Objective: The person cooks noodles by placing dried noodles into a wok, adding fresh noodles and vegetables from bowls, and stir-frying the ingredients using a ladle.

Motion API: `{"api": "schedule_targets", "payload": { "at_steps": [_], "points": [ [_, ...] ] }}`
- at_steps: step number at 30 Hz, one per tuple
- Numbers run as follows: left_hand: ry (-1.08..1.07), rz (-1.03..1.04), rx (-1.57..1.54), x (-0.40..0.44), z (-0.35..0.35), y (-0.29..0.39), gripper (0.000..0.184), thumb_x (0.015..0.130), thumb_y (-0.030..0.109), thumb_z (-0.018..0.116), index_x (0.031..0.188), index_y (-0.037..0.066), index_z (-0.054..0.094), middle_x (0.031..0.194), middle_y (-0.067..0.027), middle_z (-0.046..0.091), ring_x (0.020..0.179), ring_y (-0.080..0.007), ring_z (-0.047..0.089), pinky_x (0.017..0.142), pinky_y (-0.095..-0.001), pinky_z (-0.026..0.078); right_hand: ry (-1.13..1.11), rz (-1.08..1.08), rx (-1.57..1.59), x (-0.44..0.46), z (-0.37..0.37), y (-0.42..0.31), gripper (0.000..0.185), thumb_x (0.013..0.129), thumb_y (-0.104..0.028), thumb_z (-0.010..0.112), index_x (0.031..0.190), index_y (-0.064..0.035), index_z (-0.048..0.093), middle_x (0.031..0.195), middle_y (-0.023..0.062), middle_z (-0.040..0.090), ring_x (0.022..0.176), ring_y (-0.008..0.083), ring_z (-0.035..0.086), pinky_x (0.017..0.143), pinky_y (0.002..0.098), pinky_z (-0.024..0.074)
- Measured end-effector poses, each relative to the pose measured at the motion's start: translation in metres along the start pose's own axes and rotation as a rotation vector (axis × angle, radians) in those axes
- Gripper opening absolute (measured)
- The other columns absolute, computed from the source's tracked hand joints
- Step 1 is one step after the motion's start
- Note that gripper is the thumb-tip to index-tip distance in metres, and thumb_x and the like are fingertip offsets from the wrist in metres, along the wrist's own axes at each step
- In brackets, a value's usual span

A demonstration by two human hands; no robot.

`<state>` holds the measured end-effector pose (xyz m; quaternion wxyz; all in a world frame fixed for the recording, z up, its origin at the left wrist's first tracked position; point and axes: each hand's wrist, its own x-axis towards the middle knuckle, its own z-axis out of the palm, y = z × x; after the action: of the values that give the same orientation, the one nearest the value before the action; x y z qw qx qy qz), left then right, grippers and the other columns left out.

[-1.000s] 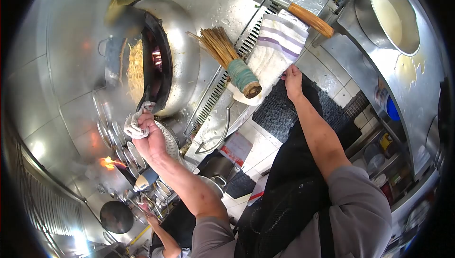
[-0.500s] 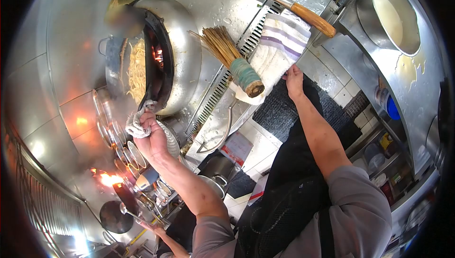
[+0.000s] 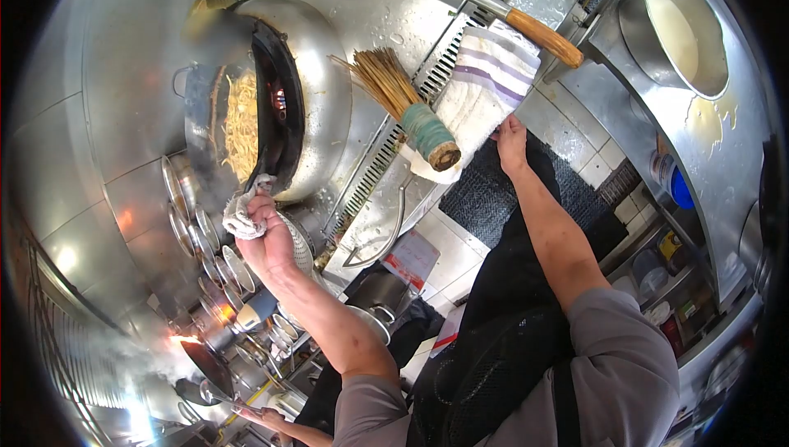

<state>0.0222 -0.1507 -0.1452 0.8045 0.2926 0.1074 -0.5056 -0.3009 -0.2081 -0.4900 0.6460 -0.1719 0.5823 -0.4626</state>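
My left hand (image 3: 267, 233) is closed round a crumpled white cloth (image 3: 242, 215), pressed at the near rim of a dark wok (image 3: 271, 147). The wok tilts over a round steel burner (image 3: 325, 94), where a red glow shows. Pale noodle-like strands (image 3: 241, 131) lie inside it; a blurred patch hides its far part. My right hand (image 3: 511, 141) is at the counter's edge, fingers curled by the corner of a striped towel (image 3: 481, 77); their grip is partly hidden. A bamboo wok brush (image 3: 407, 110) with a green-wrapped handle lies across the towel.
A wooden-handled ladle (image 3: 526, 26) lies along the counter top. To the right, a steel pot (image 3: 682, 28) of pale liquid stands beside a spill. At lower left, a co-worker's hand (image 3: 267, 418) is near another wok (image 3: 205, 365) with flame. Strainers and ladles hang between.
The strands in my wok have shifted and the glow beneath it has shrunk. The co-worker's wok has moved lower and its flame is smaller. My hands have hardly moved.
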Motion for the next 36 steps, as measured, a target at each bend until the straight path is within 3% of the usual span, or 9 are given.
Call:
{"api": "schedule_targets", "payload": {
  "at_steps": [9,13,16,19,21,29,32,34,36],
  "points": [
    [-0.011,0.019,0.038,0.003,-0.007,0.003,0.048,0.093,0.007,0.055,0.126,-0.019,0.033,0.109,-0.0247,0.047,0.079,-0.0198,0.050,0.059,-0.0262,0.044,-0.030,0.100,0.234,-0.004,-0.005,-0.006,0.043,0.100,-0.047,0.050,0.119,-0.0097,0.060,0.093,-0.0022,0.062,0.084,0.0101,0.060,0.072,0.0258,0.0451],
    [-0.004,0.094,0.174,0.003,-0.017,-0.015,0.037,0.097,0.017,0.056,0.121,-0.009,0.046,0.105,-0.0242,0.055,0.080,-0.0224,0.056,0.065,-0.0266,0.050,-0.032,0.149,0.263,-0.010,-0.013,-0.005,0.046,0.100,-0.048,0.049,0.123,-0.0085,0.058,0.092,-0.0016,0.062,0.081,0.0095,0.059,0.069,0.0260,0.0456],
    [0.155,0.187,0.494,0.012,-0.043,-0.030,0.033,0.098,0.034,0.057,0.117,0.007,0.056,0.112,-0.0121,0.064,0.094,-0.0214,0.064,0.083,-0.0376,0.053,-0.155,0.021,-0.387,-0.025,-0.056,0.011,0.053,0.098,-0.046,0.054,0.125,0.0006,0.057,0.090,0.0045,0.062,0.074,0.0101,0.056,0.066,0.0280,0.0480],
    [0.309,0.155,0.693,0.005,-0.031,-0.041,0.034,0.095,0.041,0.057,0.118,0.015,0.057,0.114,-0.0018,0.065,0.105,-0.0202,0.061,0.096,-0.0462,0.043,-0.345,-0.159,-0.799,-0.065,-0.105,-0.004,0.052,0.093,-0.039,0.061,0.126,0.0003,0.058,0.107,0.0220,0.069,0.102,0.0376,0.066,0.091,0.0424,0.0518],
    [0.249,0.079,0.687,0.017,-0.047,-0.021,0.032,0.094,0.040,0.058,0.116,0.018,0.058,0.116,0.0009,0.063,0.111,-0.0199,0.058,0.099,-0.0483,0.037,-0.575,-0.173,-0.983,-0.091,-0.124,-0.052,0.048,0.092,-0.038,0.061,0.121,-0.0003,0.062,0.104,0.0218,0.069,0.099,0.0342,0.068,0.089,0.0409,0.0530],
    [0.450,0.180,0.629,0.037,-0.053,-0.026,0.013,0.088,0.018,0.058,0.100,0.011,0.059,0.088,-0.0040,0.063,0.075,-0.0203,0.063,0.060,-0.0365,0.052,-0.703,-0.206,-1.246,-0.093,-0.079,-0.185,0.045,0.091,-0.038,0.063,0.122,-0.0052,0.063,0.100,0.0178,0.071,0.094,0.0320,0.069,0.085,0.0410,0.0540],
    [0.352,0.309,0.496,0.032,-0.049,-0.030,0.013,0.084,0.015,0.060,0.095,0.009,0.061,0.084,-0.0066,0.064,0.070,-0.0217,0.065,0.059,-0.0387,0.055,-0.767,-0.468,-1.214,-0.095,-0.027,-0.244,0.041,0.091,-0.035,0.064,0.120,-0.0049,0.065,0.099,0.0186,0.071,0.092,0.0323,0.069,0.083,0.0405,0.0538],
    [0.506,0.335,0.674,0.029,-0.049,-0.031,0.023,0.083,0.019,0.063,0.099,0.003,0.059,0.090,-0.0112,0.064,0.073,-0.0238,0.063,0.063,-0.0375,0.054,-0.843,-0.400,-1.149,-0.101,-0.009,-0.277,0.037,0.091,-0.031,0.065,0.117,-0.0048,0.066,0.098,0.0197,0.070,0.090,0.0327,0.069,0.081,0.0406,0.0532],
    [0.606,0.481,0.680,0.045,-0.039,-0.047,0.036,0.082,0.019,0.065,0.107,-0.004,0.054,0.100,-0.0133,0.062,0.077,-0.0237,0.062,0.066,-0.0372,0.054,-0.971,-0.583,-1.229,-0.099,0.021,-0.320,0.036,0.091,-0.031,0.062,0.113,-0.0032,0.066,0.091,0.0189,0.071,0.085,0.0349,0.068,0.077,0.0430,0.0537]
  ]
}}
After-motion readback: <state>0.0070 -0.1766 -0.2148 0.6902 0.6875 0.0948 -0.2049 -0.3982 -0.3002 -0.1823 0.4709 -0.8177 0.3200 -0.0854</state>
